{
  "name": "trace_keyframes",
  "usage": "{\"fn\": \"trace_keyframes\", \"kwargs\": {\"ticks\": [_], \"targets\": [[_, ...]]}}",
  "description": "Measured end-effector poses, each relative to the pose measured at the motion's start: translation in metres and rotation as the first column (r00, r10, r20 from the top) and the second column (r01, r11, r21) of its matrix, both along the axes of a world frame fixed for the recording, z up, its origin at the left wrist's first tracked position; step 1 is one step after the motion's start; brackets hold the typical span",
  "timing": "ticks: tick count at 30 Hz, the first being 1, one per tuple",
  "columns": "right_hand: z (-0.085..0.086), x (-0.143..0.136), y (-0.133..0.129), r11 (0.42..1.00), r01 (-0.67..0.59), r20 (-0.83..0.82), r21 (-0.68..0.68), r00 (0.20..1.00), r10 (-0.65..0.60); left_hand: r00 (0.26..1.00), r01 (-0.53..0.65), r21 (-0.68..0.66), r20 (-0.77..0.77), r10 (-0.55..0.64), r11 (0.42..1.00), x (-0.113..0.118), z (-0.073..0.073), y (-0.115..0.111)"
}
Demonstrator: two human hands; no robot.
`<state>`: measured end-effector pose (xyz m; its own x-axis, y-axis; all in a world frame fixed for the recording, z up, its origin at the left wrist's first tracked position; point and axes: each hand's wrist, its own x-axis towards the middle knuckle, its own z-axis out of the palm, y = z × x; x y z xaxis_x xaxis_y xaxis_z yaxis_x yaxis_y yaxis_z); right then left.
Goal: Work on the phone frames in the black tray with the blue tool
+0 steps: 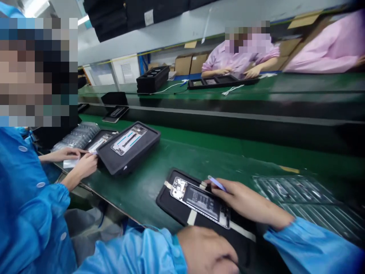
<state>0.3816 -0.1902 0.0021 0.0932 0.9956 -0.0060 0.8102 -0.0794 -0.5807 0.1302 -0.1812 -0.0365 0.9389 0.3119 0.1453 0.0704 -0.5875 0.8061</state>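
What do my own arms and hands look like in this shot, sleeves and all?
Both arms wear bright blue, slightly shiny work-coat sleeves that reach the wrists and bunch in soft folds. The left hand and the right hand are bare: no gloves and no rings or watch to be seen. The left hand is blurred, so finer detail on it cannot be told. No markings show on either sleeve.
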Motion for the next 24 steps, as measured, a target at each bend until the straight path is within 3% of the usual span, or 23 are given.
{"fn": "trace_keyframes", "kwargs": {"ticks": [4, 6, 8, 12, 19, 24], "targets": [[0.009, 0.029, -0.032, 0.981, 0.192, -0.031, -0.033, 0.981, -0.193, 0.951, -0.292, 0.218, 0.171, 0.258, 0.931, -0.018, 0.024, 0.07], [0.014, 0.04, -0.051, 0.96, 0.279, 0.012, -0.038, 0.96, -0.278, 0.941, -0.34, 0.258, 0.095, 0.326, 0.904, -0.022, 0.026, 0.099], [0.016, 0.044, -0.068, 0.951, 0.304, 0.023, -0.055, 0.953, -0.303, 0.94, -0.323, 0.28, -0.016, 0.341, 0.904, -0.022, 0.022, 0.113], [0.007, 0.036, -0.08, 0.954, 0.286, 0.0, -0.086, 0.958, -0.287, 0.9, -0.392, 0.29, -0.077, 0.43, 0.873, -0.028, 0.013, 0.108], [-0.01, 0.028, -0.063, 0.945, 0.29, 0.063, -0.15, 0.957, -0.284, 0.764, -0.613, 0.239, -0.064, 0.642, 0.753, -0.064, 0.004, 0.086], [-0.025, 0.031, -0.062, 0.96, 0.225, 0.057, -0.163, 0.974, -0.219, 0.686, -0.697, 0.19, -0.104, 0.72, 0.691, -0.08, -0.004, 0.079]]}}
